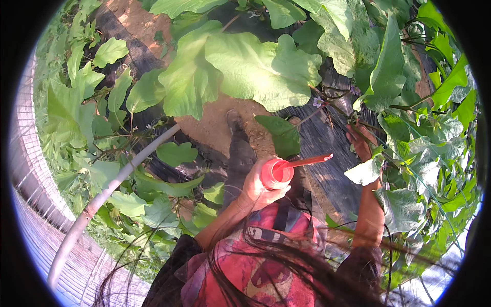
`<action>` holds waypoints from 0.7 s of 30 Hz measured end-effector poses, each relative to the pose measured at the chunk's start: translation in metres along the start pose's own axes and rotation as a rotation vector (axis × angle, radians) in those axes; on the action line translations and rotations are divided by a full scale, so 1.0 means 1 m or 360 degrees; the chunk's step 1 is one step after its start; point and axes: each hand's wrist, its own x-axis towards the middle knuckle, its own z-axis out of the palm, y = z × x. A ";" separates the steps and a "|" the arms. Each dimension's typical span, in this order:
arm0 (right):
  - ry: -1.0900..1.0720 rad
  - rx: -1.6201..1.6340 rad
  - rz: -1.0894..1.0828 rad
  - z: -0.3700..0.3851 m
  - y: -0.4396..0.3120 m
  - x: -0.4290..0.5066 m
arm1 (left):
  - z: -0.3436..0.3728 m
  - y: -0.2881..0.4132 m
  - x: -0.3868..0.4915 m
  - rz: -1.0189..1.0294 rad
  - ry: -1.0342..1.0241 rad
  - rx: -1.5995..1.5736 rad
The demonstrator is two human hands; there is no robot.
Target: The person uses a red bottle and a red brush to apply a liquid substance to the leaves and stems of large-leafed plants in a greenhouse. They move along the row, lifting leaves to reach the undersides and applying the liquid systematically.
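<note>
My left hand (257, 188) is wrapped around a small open-topped bottle (277, 174) with red contents or red walls. A slim red stick, perhaps a brush (308, 160), leans out of its mouth towards the right. My right hand (361, 140) reaches in among the stems of a leafy plant on the right, partly covered by leaves; its fingertips are near a branch, and whether they grip it cannot be told. A pale purple flower (318, 101) hangs on a stem up and to the left of that hand. A large lobed leaf (261, 69) spreads above the bottle.
A metal pole (111, 186) slants through the plants on the left. Black plastic sheeting (326, 142) lies over the soil, with a bare dirt path (207, 126) between the rows. Thin green strings (429, 190) run through the right-hand foliage. Strands of dark hair hang across the lower view.
</note>
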 end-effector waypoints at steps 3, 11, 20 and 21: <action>0.0064 -0.0104 -0.0042 -0.002 0.004 0.006 | 0.001 0.000 -0.002 0.0003 -0.0004 -0.0101; 0.0345 -0.0041 -0.0256 -0.006 0.025 0.017 | -0.003 -0.005 -0.007 -0.0026 0.0025 -0.0103; 0.0456 0.0081 -0.0272 -0.003 0.041 0.024 | 0.008 -0.006 -0.007 -0.0031 0.0049 -0.0134; 0.0486 0.0115 -0.0261 0.000 0.041 0.023 | 0.008 -0.006 -0.007 -0.0050 0.0046 -0.0161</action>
